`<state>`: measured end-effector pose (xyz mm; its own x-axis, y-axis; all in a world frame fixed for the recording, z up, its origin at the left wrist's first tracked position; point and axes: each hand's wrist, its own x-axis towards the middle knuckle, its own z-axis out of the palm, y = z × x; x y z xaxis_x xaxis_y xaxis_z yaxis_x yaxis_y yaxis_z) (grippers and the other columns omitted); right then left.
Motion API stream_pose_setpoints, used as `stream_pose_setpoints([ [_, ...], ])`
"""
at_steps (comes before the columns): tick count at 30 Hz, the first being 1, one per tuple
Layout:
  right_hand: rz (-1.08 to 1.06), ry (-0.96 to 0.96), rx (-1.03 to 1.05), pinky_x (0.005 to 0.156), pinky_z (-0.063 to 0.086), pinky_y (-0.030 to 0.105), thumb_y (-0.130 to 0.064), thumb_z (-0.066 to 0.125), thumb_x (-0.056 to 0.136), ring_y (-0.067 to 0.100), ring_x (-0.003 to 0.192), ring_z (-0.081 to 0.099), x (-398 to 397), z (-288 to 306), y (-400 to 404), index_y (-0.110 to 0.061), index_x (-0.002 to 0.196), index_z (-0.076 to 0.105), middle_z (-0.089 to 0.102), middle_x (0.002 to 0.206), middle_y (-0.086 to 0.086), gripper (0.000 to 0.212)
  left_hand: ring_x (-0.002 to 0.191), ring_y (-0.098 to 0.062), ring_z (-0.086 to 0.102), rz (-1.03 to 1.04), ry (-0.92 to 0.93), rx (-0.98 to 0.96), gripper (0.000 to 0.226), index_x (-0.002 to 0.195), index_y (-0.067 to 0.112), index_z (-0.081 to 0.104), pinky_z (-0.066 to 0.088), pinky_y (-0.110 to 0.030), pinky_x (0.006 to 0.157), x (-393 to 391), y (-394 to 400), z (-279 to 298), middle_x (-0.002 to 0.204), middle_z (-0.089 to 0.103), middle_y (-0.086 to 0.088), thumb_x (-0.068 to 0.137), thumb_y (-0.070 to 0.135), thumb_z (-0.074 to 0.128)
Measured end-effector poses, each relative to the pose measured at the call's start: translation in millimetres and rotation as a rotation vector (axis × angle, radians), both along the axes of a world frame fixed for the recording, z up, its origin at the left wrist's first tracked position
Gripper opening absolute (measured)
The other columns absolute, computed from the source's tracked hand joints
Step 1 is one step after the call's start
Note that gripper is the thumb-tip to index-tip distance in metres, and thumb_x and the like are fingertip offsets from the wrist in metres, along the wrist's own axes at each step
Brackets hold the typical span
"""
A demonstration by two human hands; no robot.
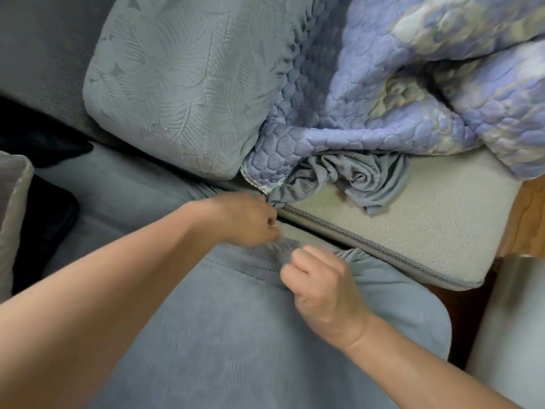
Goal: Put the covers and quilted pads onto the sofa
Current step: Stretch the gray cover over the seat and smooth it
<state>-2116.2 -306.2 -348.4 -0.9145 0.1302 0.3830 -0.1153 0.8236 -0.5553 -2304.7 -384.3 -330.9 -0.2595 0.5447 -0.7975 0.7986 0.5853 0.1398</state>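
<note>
At the far left a pale cushion (pixel 13 214) shows at the frame edge, with something black (pixel 44 222) just beside it on the grey-blue sofa seat (pixel 118 184). Behind the seat rises the sofa back (pixel 44 54), plain grey, and against it leans a back cushion (pixel 182 93) in a blue-grey cover embossed with leaves. The left hand (pixel 247 221) has its fingers curled and pinches the gathered edge of the blue-grey seat cover (pixel 236 335), which is stretched over the near cushion and puckers in fine folds at that edge. The right hand (pixel 321 287), just beside it, is curled round the same gathered edge. To the right lies a bare cream seat cushion (pixel 427 219) with a stitched grey trim, and a second crumpled blue-grey cover (pixel 354 181) is heaped on its back part. Over that, a lavender quilted pad (pixel 398 84) with pale floral patches lies bunched in deep folds, its lace-edged corner touching the back cushion. Brown wood (pixel 528 219) and a white surface (pixel 513 320) fill the right edge
</note>
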Motion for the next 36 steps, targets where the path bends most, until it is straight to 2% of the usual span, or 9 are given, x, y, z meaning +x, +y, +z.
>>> stream_pose_setpoints([
  [3,0.064,-0.015,0.006,0.057,0.022,0.032,0.005,0.029,0.098,0.022,0.059,0.034,17.0,-10.7,-3.5,-0.010,0.061,0.045,0.035,0.063,0.008,0.043,0.103,-0.022,0.057,-0.043,-0.116,-0.284,0.062,0.138,0.023,0.039,0.045,-0.033,0.082,0.2,19.9,9.3,0.111,0.056,0.001,0.092,0.059,0.059],
  [8,0.032,0.017,-0.009,0.056,0.027,0.032,0.002,0.024,0.101,0.023,0.058,0.037,6.0,-12.5,-8.1,-0.009,0.063,0.053,0.038,0.062,0.007,0.050,0.085,-0.023,0.059,-0.370,0.076,-0.324,0.023,0.118,0.012,0.062,0.040,-0.026,0.060,12.2,24.3,15.7,0.103,0.062,-0.004,0.097,0.012,0.053],
  [10,0.023,0.034,-0.006,0.055,0.027,0.033,0.003,0.027,0.100,0.023,0.057,0.035,3.8,-14.4,-4.1,-0.010,0.061,0.050,0.036,0.062,0.007,0.047,0.089,-0.029,0.067,-0.291,0.320,0.058,0.020,0.110,0.014,0.057,0.040,-0.031,0.063,19.6,17.3,21.9,0.098,0.066,-0.005,0.093,0.009,0.049],
  [13,-0.017,0.040,0.001,0.056,0.029,0.035,0.004,0.029,0.097,0.024,0.059,0.032,4.9,-16.0,10.0,-0.011,0.059,0.045,0.035,0.062,0.007,0.044,0.055,-0.035,0.057,0.113,0.609,0.779,0.011,0.090,0.012,0.048,0.031,-0.032,0.047,38.6,-3.8,33.9,0.063,0.058,-0.007,0.080,0.007,0.047],
  [16,-0.019,0.020,-0.002,0.059,0.028,0.034,0.000,0.026,0.100,0.025,0.060,0.036,3.2,-16.1,10.9,-0.009,0.060,0.050,0.039,0.062,0.008,0.047,0.066,-0.025,0.053,0.481,0.458,1.067,0.011,0.101,0.015,0.050,0.038,-0.034,0.057,81.0,-36.3,28.6,0.071,0.062,-0.007,0.092,0.014,0.043],
  [20,-0.095,-0.259,-0.008,0.063,0.043,0.042,0.002,0.052,0.084,0.028,0.076,0.048,13.8,-34.3,7.7,-0.009,0.085,0.064,0.050,0.083,0.007,0.016,0.095,-0.024,0.059,0.539,0.311,0.692,0.026,0.117,0.022,0.046,0.041,-0.031,0.073,94.7,-65.8,-16.1,0.102,0.067,-0.008,0.094,0.031,0.038],
  [24,-0.149,-0.544,-0.004,0.098,0.046,0.040,-0.025,0.062,0.090,0.026,0.115,0.052,22.9,-43.3,25.9,-0.014,0.128,0.059,0.054,0.127,0.003,0.039,0.134,-0.028,0.047,0.418,0.358,0.525,0.055,0.142,0.016,0.046,0.037,-0.043,0.113,70.5,-84.2,-37.4,0.144,0.054,-0.008,0.092,0.038,0.048],
  [30,0.024,-0.911,0.063,0.104,0.041,0.042,-0.060,0.026,0.099,0.028,0.123,0.049,-6.4,-26.4,13.7,-0.020,0.146,0.036,0.054,0.135,0.005,0.063,0.121,-0.019,0.055,0.140,0.293,0.328,0.056,0.116,0.030,0.064,0.032,-0.036,0.110,14.1,-61.8,-39.0,0.123,0.064,0.007,0.091,0.061,0.025],
  [36,0.000,-1.320,-0.177,0.100,0.037,0.040,-0.065,0.016,0.099,0.035,0.134,0.047,-69.4,-42.1,24.5,-0.015,0.148,0.038,0.049,0.148,0.018,0.073,0.137,-0.019,0.046,0.065,0.133,-0.073,0.067,0.133,0.033,0.057,0.034,-0.040,0.111,-14.4,-16.3,-62.0,0.148,0.053,0.004,0.091,0.063,0.014],
])
